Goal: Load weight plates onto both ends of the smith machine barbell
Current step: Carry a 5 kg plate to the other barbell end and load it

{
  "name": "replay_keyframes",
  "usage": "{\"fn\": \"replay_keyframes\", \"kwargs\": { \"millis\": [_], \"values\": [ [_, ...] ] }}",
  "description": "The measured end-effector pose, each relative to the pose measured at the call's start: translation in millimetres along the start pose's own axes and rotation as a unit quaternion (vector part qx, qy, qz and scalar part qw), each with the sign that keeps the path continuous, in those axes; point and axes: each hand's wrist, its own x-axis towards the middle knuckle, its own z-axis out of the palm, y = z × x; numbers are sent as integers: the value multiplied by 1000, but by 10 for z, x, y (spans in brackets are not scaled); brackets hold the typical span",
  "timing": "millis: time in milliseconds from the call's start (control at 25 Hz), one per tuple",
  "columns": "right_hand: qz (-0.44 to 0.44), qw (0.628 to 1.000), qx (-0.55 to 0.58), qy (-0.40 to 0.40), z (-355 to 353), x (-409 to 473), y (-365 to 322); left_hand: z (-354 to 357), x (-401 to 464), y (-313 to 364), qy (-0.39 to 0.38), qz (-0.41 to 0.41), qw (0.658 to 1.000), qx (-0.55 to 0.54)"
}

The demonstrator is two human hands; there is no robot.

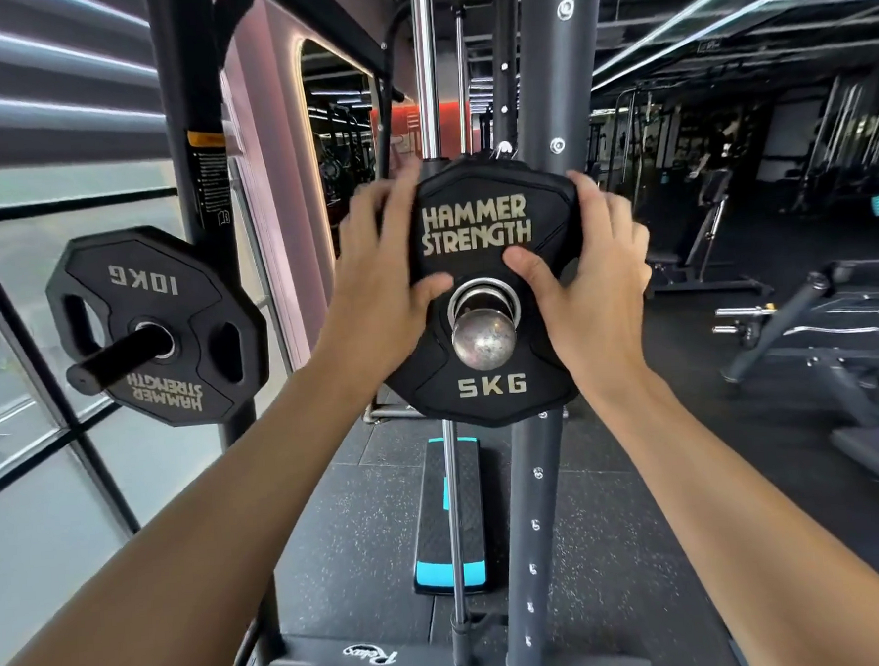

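Observation:
A black 5 kg plate (490, 391) marked Hammer Strength sits on the steel end of the smith machine barbell (483, 346), which pokes through its centre hole toward me. My left hand (380, 279) grips the plate's left edge, thumb on its face. On the opposite edge my right hand (596, 282) does the same. Behind the plate, the bar itself is hidden.
A black 10 kg plate (166, 277) hangs upside down on a storage peg (115, 360) at the left upright. The machine's grey post (535, 507) and guide rod (453, 486) stand just behind. A black-and-teal step (452, 527) lies on the floor. Benches (812, 320) are at right.

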Motion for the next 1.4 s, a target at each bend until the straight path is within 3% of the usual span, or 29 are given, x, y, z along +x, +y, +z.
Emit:
{"fn": "replay_keyframes", "kwargs": {
  "millis": [80,160,480,760,1200,1280,1400],
  "values": [
    [-21,999,-15,-23,40,92,57,47,26,-19,-60,38,989,131],
    [-40,998,-26,-43,81,179,113,114,37,-62,-75,38,978,193],
    [-84,980,-49,-176,204,646,373,527,249,-174,-31,-26,977,210],
    [-95,968,-70,-220,301,894,387,696,336,-254,-41,-86,978,184],
    [-59,963,-139,-223,339,851,157,407,329,-417,-149,-111,967,175],
    [-31,975,-94,-200,331,774,-15,262,292,-428,-146,-118,964,190],
    [-54,988,15,-144,339,606,-342,-71,133,-457,-77,-95,969,213]
  ]
}}
